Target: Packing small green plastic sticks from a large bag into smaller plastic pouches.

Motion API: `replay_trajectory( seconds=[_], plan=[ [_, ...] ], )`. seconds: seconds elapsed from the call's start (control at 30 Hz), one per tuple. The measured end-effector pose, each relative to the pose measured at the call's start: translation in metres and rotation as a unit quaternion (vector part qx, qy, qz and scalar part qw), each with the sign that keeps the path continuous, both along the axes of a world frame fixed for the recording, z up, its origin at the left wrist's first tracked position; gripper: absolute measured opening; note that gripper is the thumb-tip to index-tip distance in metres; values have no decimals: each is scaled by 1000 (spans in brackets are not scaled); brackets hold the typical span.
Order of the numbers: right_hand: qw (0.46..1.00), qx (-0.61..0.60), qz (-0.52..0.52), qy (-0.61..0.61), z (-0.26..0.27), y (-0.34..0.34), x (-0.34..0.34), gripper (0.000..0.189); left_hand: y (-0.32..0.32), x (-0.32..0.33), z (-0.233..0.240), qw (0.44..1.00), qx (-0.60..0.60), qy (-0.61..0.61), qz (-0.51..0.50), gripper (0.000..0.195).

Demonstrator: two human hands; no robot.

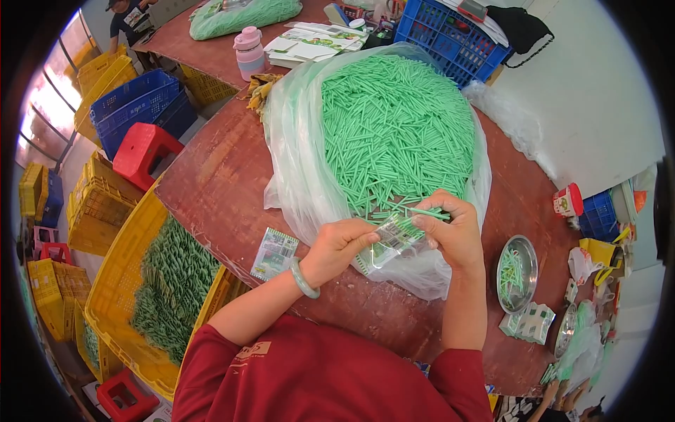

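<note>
My left hand [343,243], with a pale green bangle [304,278] on its wrist, grips a clear printed plastic packet [387,245] by its edge. My right hand [451,227] pinches a few short green sticks [432,213] at the packet's upper right end. More green sticks show inside the packet. Just beyond both hands, a large translucent plastic bag [303,153] lies wide open, heaped with loose green sticks [395,126]. A flat printed packet [274,254] lies on the red table [221,153] left of my left wrist.
A yellow crate [113,316] of filled green packets stands at left. A steel bowl [517,274] of sticks and small cartons [530,322] sit at right. A pink bottle [249,53], stacked cartons [311,45] and a blue crate [448,39] stand beyond. Other people are at upper left and lower right.
</note>
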State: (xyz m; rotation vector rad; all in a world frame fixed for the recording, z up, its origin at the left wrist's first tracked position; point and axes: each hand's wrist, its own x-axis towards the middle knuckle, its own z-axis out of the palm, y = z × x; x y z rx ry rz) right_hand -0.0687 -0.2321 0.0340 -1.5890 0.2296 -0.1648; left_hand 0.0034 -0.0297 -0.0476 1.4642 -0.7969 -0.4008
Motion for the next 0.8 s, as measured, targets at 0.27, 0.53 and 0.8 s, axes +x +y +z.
replay_trajectory(
  seconds=[0.27,0.53,0.8],
  plan=[
    [984,-170,0,-48,5,-4,-3,29,-30,0,-5,999,-47,12,13,17],
    [976,-207,-66,-21,-8,-6,-10,29,-37,12,-8,996,-61,61,-12,23],
    [917,-369,82,-129,9,30,-3,18,0,11,27,997,-55,-49,-23,48]
  ],
)
